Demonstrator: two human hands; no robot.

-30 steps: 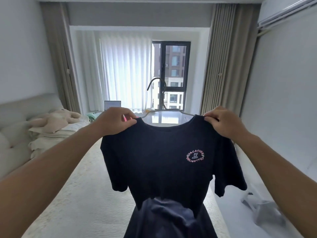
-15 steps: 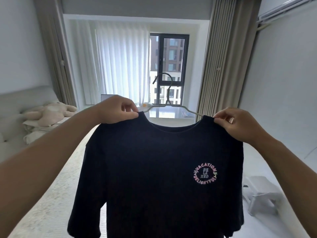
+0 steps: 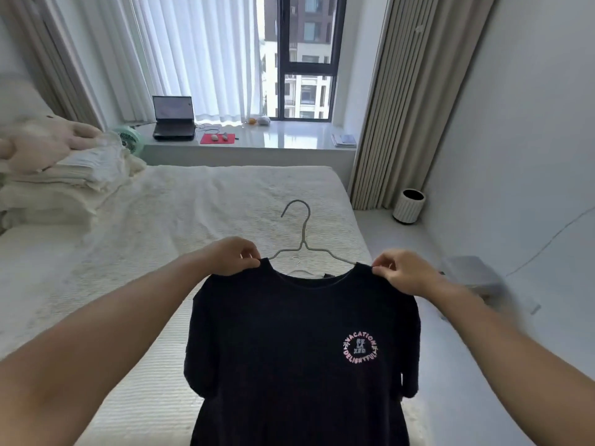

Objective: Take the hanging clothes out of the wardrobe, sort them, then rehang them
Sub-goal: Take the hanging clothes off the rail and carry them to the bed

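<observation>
A black T-shirt [image 3: 289,342] with a round pink print on its chest hangs on a thin grey wire hanger [image 3: 301,235]. My left hand [image 3: 233,259] pinches the shirt's left shoulder beside the collar. My right hand [image 3: 402,273] pinches the right shoulder. Both hold the shirt stretched out over the near end of the bed [image 3: 167,239]. The hanger's hook sticks up above the collar, between my hands. The wardrobe is out of view.
Folded bedding [image 3: 64,181] and a plush toy [image 3: 48,136] are stacked at the bed's left head. Behind the bed, a window ledge [image 3: 289,136] carries a laptop [image 3: 174,119] and a red pad. A white bin [image 3: 409,206] stands by the right curtain. A grey stool [image 3: 473,275] sits on the floor.
My view has tipped down from the window to the bed. Both hands have lowered the shirt on its hanger toward the bed, keeping the same pinch on its shoulders.
</observation>
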